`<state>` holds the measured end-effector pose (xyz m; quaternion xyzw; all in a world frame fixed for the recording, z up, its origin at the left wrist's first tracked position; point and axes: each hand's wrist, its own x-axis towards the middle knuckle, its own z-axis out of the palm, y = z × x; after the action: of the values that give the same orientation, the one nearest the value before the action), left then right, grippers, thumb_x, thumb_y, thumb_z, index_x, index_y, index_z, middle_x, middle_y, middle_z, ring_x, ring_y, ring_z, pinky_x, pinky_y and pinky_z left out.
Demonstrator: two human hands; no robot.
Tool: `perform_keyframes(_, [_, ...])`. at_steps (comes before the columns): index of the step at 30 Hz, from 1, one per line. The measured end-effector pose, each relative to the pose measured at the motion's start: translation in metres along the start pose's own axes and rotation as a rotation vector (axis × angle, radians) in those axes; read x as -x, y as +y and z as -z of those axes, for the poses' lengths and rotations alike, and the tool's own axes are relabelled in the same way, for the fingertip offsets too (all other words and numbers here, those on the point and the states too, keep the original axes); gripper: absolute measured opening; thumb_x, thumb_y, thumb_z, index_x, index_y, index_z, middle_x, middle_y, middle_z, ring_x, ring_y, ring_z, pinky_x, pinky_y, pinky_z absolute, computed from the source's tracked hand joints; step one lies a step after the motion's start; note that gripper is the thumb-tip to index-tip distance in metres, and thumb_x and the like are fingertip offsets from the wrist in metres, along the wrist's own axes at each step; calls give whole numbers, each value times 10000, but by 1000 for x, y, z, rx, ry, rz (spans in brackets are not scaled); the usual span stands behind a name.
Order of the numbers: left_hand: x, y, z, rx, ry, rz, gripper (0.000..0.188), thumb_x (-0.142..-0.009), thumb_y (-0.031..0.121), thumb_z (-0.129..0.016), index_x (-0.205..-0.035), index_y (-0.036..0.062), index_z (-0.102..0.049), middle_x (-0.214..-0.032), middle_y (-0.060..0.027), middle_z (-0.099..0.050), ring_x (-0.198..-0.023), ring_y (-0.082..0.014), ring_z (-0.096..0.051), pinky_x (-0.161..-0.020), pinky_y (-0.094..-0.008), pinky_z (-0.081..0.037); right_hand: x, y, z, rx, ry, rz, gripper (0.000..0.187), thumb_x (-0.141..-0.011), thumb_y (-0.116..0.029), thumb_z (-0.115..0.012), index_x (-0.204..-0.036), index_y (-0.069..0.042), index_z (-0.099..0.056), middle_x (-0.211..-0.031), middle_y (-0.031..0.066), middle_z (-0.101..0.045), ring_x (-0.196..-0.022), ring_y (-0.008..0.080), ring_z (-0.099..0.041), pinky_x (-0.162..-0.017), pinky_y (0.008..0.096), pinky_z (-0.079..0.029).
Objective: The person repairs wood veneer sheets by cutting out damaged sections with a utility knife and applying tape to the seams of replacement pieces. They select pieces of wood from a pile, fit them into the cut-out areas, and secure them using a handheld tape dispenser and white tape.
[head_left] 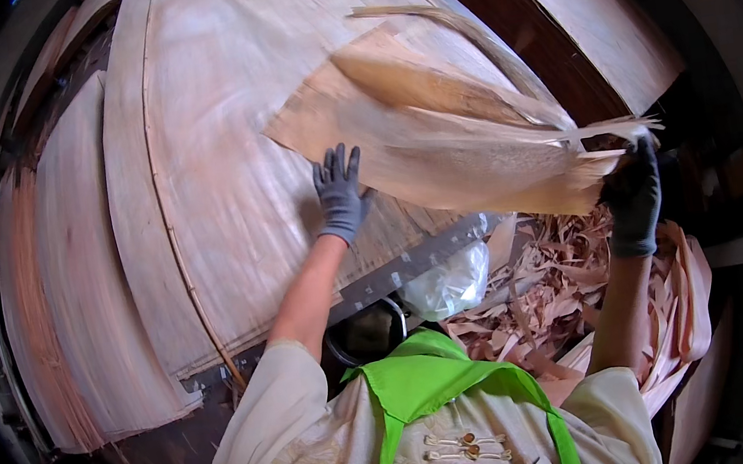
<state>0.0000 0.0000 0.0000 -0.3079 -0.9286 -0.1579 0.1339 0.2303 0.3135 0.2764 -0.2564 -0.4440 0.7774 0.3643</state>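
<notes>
Centre: left gloved hand [343, 196] flat, at lower edge of veneer sheet [463, 148]. Right: right gloved hand [636, 195] gripping its end.

Hands in gloves: two, one left hand [342, 196] and one right hand [635, 200]
Tan veneer [492, 157]: at least one broad piece; folds and separate layers cannot be told apart
Pale veneer sheets [230, 138]: several, overlapping toward the tabletop's [377, 279] left edge, too closely layered to count
Thin stick [173, 238]: one, reaching the tabletop's near edge
Clear-white plastic bag [448, 286]: one, at the near edge
Round dark vessel [367, 333]: one, partly hidden below that edge
Scrap strips [541, 290]: very many, uncountable
Green apron [418, 384]: one
Pale sleeves [268, 412]: two
</notes>
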Motion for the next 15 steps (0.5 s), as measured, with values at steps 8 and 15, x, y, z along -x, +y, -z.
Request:
perform_keyframes(8, [-169, 31, 127, -60, 54, -379, 204, -731, 97, -586, -875, 199, -690, -902, -60, -666, -811, -266, -624, -789, -405, -479, -50, 5, 164, -320, -66, 87, 507, -932, -502, -345, -1041, -69, -585, -862, 59, -617, -587, 157, -517, -514, 327, -434])
perform_keyframes(15, [-278, 197, 262, -292, -195, -754, 152, -813, 152, -557, -921, 151, -664, -921, -126, -667, -852, -293, -651, -709, -390, -537, 33, 99, 213, 26, 681, 137, 326, -910, -444, -461, -853, -133, -541, -621, -38, -444, -470, 81, -340, -429, 267, -275])
